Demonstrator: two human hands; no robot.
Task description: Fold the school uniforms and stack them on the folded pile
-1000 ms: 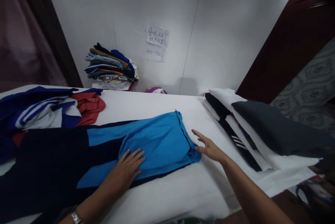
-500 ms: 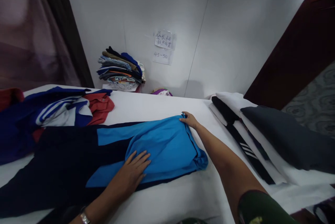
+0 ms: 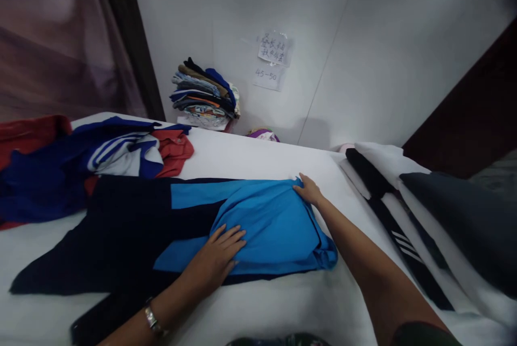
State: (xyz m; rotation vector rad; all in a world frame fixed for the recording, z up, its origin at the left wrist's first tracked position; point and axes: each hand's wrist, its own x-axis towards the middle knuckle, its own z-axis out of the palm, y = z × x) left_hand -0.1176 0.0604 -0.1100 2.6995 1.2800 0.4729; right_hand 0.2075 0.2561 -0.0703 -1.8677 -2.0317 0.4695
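Observation:
A black and bright-blue jacket (image 3: pixel 270 227) lies spread lengthwise across the white table, its blue right end folded over and wrinkled. My left hand (image 3: pixel 224 251) rests flat on the blue cloth near the middle, fingers stretched out. At the upper right corner of the garment, my right hand (image 3: pixel 307 189) pinches the blue fabric between thumb and fingers. The dark part of the cloth reaches out to the left, and a narrow black piece runs under my left forearm.
Loose red, blue and white clothes (image 3: pixel 121 152) are heaped at the left. A folded clothes stack (image 3: pixel 205 92) stands against the wall below paper signs (image 3: pixel 271 60). On the right lie black, white and dark grey garments (image 3: pixel 456 211). The white table (image 3: pixel 250 157) carries all this.
The view has shifted, so things appear further right. Both hands keep their places on the jacket, the left flat and the right gripping the corner.

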